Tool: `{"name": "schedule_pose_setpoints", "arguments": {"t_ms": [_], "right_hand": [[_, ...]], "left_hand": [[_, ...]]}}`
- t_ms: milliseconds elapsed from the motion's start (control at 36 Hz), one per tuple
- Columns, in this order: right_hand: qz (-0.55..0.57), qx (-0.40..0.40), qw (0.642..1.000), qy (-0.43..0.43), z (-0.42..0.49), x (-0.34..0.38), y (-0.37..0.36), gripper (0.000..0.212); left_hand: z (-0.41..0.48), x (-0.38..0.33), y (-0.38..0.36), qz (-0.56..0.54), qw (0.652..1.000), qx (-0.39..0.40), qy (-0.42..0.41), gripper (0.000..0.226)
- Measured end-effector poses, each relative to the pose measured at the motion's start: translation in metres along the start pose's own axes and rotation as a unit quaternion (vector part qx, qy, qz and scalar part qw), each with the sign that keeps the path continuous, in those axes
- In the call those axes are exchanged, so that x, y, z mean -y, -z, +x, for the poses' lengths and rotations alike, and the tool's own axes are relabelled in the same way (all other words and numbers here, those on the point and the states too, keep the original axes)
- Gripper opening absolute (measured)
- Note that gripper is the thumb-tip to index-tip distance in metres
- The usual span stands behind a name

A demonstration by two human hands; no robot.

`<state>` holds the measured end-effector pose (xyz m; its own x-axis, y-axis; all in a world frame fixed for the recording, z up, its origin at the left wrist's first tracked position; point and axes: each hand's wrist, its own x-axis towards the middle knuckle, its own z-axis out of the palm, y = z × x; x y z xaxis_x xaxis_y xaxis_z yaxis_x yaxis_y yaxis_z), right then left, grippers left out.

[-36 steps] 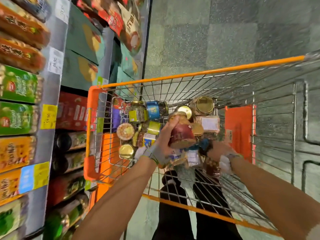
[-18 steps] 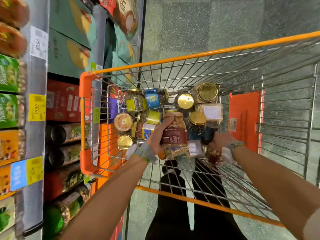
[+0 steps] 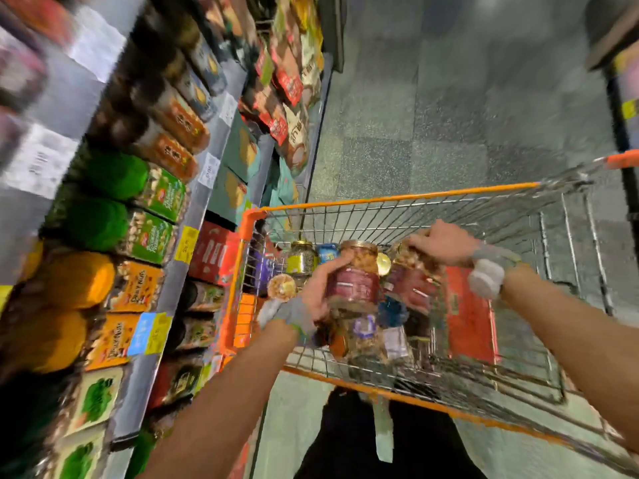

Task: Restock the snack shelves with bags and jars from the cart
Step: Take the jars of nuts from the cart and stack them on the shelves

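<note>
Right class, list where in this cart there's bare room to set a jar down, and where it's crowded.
Bare: the wire floor between the red panel and the cart's right wall. Crowded: the left corner, where jars sit packed together and the left hand and right hand each grip one. The shelves alongside look full.

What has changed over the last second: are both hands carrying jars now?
Yes. The right hand, which was down among the jars, has come up gripping a second red-labelled jar by its top. The left hand still holds the first red-labelled jar by its side. The other jars remain in the cart.
</note>
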<state>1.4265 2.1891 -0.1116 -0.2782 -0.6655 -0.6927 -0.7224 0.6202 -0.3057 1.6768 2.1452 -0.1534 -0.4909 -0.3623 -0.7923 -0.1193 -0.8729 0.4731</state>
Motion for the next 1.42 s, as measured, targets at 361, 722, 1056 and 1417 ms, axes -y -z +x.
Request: {"name": "schedule_pose_setpoints", "arguments": {"t_ms": [361,722,1056,1417], "right_hand": [[0.045,0.001,0.964,0.262,-0.119,0.132,0.066,0.074],[0.060,0.092,0.795,0.596,-0.305,0.267,0.026,0.022],[0.039,0.127,0.614,0.778,-0.538,0.365,-0.093,0.013],[-0.273,-0.086,0.452,0.845,-0.736,0.410,-0.221,0.093]], "left_hand": [[-0.171,-0.029,0.003,-0.111,0.966,-0.047,-0.230,0.057],[-0.385,0.083,0.004,-0.218,0.880,-0.186,-0.379,0.041],[-0.530,0.219,0.032,-0.278,0.734,-0.319,-0.531,0.057],[-0.689,0.334,0.128,-0.298,0.618,-0.474,-0.552,0.100]]}}
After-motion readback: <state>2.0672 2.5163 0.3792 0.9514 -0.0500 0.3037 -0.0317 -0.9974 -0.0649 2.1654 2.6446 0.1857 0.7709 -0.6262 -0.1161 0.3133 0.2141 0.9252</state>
